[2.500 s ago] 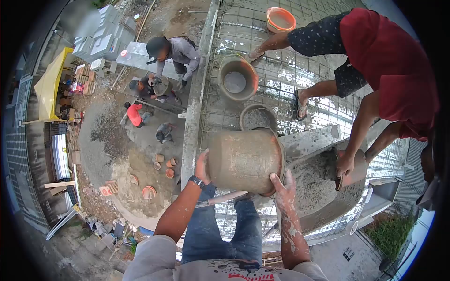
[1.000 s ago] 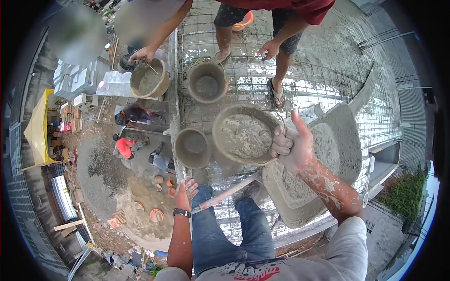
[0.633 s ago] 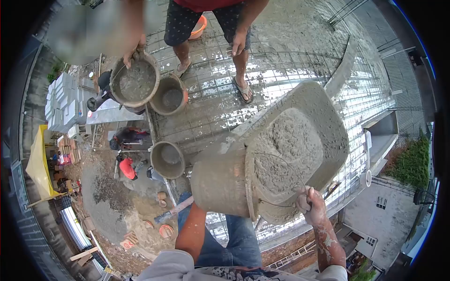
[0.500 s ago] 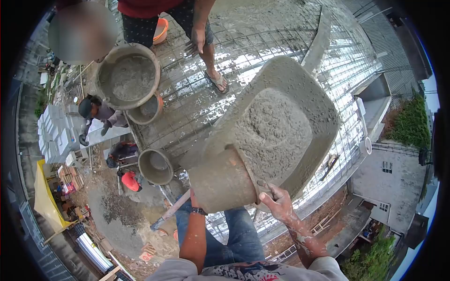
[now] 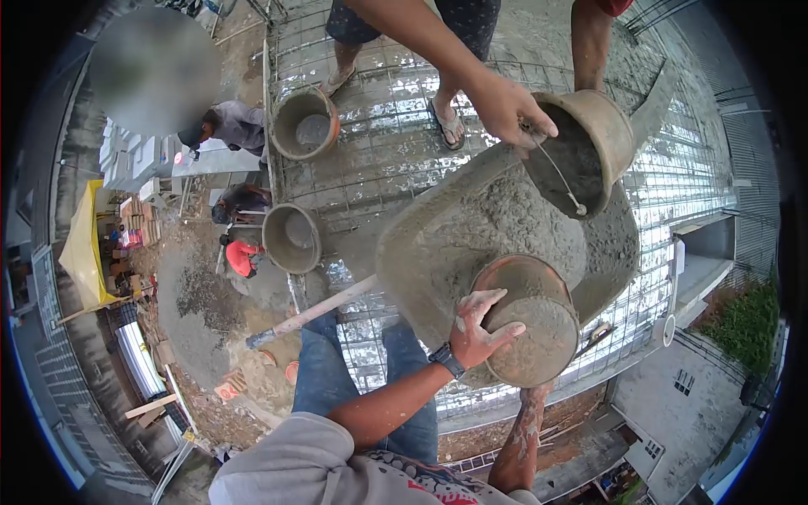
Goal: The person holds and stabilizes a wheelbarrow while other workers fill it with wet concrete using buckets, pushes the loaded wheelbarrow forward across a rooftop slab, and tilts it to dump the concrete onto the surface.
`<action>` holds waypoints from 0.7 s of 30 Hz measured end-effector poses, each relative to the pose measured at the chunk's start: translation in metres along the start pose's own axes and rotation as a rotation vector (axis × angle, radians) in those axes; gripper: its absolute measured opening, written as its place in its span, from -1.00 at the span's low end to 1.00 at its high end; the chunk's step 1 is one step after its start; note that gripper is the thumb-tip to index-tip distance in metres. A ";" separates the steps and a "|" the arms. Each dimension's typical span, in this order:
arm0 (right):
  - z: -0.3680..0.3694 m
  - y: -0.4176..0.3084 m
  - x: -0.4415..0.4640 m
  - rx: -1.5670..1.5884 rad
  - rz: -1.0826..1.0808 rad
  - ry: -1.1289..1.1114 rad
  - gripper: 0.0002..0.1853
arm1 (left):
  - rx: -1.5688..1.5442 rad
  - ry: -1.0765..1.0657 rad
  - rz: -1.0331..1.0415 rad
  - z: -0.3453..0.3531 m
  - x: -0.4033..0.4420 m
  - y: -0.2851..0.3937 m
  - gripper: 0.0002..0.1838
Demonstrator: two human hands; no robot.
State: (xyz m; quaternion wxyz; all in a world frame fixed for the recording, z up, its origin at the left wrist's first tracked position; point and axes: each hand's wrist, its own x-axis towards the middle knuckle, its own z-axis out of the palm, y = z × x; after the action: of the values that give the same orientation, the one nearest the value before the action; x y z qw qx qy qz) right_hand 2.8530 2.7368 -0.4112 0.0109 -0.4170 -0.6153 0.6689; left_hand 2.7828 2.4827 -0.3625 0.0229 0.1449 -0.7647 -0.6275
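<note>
A mud-coated bucket (image 5: pixel 532 337) is tipped over the near side of a large tub (image 5: pixel 412 252) of wet concrete (image 5: pixel 505 215). My left hand (image 5: pixel 481 330) grips the bucket's side, its fingers and thumb spread across the wall and bottom edge. Behind the bucket my right hand is mostly hidden; only the wrist (image 5: pixel 536 396) shows below it, so its fingers cannot be made out. Across the tub, a co-worker's hand (image 5: pixel 509 114) holds the wire handle of a second bucket (image 5: pixel 610 139), tilted with its mouth toward the tub.
A pole-like handle (image 5: pixel 311 311) sticks out left of the tub. Two more buckets (image 5: pixel 305 124) (image 5: pixel 292 238) stand on the left along the deck edge. Steel mesh (image 5: pixel 370 109) covers the deck underfoot. Several people are on the ground far below.
My bucket has moved right and turned bottom toward me; my left hand now shows on it. The co-worker has come closer, bringing a bucket over the tub's far side.
</note>
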 end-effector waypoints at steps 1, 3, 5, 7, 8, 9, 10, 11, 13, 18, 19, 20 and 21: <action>-0.007 0.009 -0.004 -0.023 0.002 0.009 -0.57 | 0.034 -0.022 -0.008 -0.004 -0.003 -0.002 -0.31; -0.016 0.023 -0.013 -0.045 -0.017 0.002 -0.56 | -0.063 -0.045 -0.026 -0.028 -0.014 -0.005 -0.32; -0.018 0.030 -0.026 -0.054 -0.012 0.012 -0.56 | -0.123 -0.024 0.037 -0.046 -0.014 -0.008 -0.34; -0.017 0.026 -0.038 -0.120 -0.014 0.017 -0.54 | -0.108 -0.038 -0.094 -0.058 -0.024 -0.012 -0.32; -0.006 0.023 -0.039 -0.128 -0.043 -0.001 -0.54 | -0.102 -0.013 -0.096 -0.066 0.001 -0.017 -0.31; 0.003 0.017 -0.042 -0.149 -0.067 -0.019 -0.53 | -0.175 -0.013 -0.057 -0.082 0.002 -0.014 -0.32; 0.008 0.013 -0.044 -0.200 -0.088 -0.038 -0.52 | -0.229 -0.001 -0.108 -0.095 0.000 -0.017 -0.33; 0.020 0.008 -0.048 -0.274 -0.109 -0.071 -0.51 | -0.282 0.010 -0.169 -0.111 -0.004 -0.022 -0.33; 0.060 -0.005 -0.060 -0.310 -0.166 -0.150 -0.49 | -0.426 0.029 -0.306 -0.151 -0.001 -0.035 -0.34; 0.203 -0.052 -0.165 -0.289 -0.112 -0.465 -0.72 | -0.850 0.307 -0.501 -0.283 -0.013 -0.104 -0.42; 0.240 -0.057 -0.189 -0.455 -0.113 -0.455 -0.73 | -0.884 0.350 -0.520 -0.312 -0.016 -0.120 -0.47; 0.275 -0.059 -0.205 -0.600 -0.151 -0.543 -0.72 | -0.914 0.394 -0.536 -0.342 -0.018 -0.137 -0.51; 0.307 -0.059 -0.220 -0.746 -0.186 -0.627 -0.70 | -1.060 0.394 -0.594 -0.368 -0.020 -0.159 -0.53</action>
State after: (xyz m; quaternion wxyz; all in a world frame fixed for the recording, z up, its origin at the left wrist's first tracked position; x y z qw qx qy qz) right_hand 2.7920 2.3850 -0.2742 -0.2652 -0.1145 -0.8210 0.4925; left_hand 2.9122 2.1095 -0.4352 0.0569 0.4323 -0.2595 -0.8617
